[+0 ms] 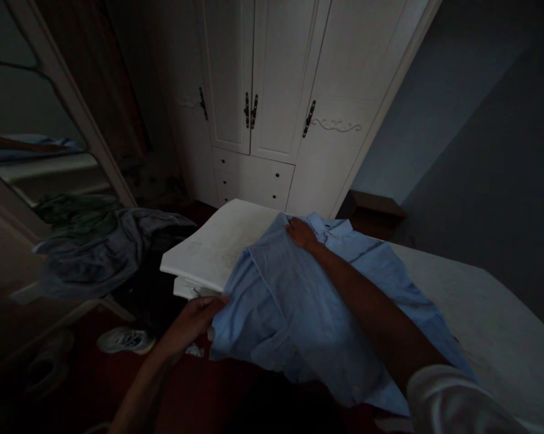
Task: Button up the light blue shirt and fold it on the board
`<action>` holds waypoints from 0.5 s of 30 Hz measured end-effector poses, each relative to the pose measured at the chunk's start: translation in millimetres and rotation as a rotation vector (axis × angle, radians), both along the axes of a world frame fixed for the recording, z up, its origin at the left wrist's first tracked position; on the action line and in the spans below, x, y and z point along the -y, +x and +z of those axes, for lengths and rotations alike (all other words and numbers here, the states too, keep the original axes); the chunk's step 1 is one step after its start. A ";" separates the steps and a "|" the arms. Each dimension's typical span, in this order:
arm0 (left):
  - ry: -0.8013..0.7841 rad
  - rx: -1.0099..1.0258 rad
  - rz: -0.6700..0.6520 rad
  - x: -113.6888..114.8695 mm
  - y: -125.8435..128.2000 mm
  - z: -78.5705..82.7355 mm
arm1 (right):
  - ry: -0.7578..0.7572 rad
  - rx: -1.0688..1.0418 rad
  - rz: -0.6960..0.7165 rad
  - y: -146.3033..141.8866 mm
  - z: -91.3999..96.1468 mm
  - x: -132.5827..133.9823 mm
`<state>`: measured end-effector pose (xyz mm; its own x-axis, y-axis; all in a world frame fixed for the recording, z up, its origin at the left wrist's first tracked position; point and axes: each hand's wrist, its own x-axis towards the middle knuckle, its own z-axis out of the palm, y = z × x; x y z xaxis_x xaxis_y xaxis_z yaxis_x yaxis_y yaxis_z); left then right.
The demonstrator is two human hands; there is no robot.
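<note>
A light blue collared shirt [294, 301] lies across the white tabletop, partly folded over itself, with its lower part hanging off the near edge. Its collar [339, 228] points toward the far side. My left hand [204, 313] pinches the shirt's left edge just off the table's near left corner. Up by the collar, my right hand [301, 234] has its fingers closed on the cloth at the fold; my right forearm crosses above the shirt and covers part of it.
The white table [208, 241] has a drawer under its left end. A white wardrobe [276, 78] stands behind it, a brown box-like piece [374, 208] beside that. Left are a heap of clothes [100, 253], a mirrored panel [41, 108] and a shoe [126, 340] on the red floor.
</note>
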<state>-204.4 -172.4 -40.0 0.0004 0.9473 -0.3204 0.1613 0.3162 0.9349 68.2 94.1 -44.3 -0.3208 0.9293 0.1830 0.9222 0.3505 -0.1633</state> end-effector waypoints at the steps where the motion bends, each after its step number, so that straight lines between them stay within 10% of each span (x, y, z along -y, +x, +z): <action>1: -0.030 0.007 -0.035 3.2 -1.2 -4.7 | -0.001 0.003 -0.002 0.1 -0.3 -0.1; 15: 0.013 0.076 -0.017 44.9 -19.8 -51.2 | -0.002 -0.004 -0.009 -0.8 1.9 -0.7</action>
<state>-224.2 -217.3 -91.2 0.0403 0.9511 -0.3062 0.0952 0.3014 0.9487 67.4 94.7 -42.4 -0.3115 0.9326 0.1821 0.9248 0.3416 -0.1674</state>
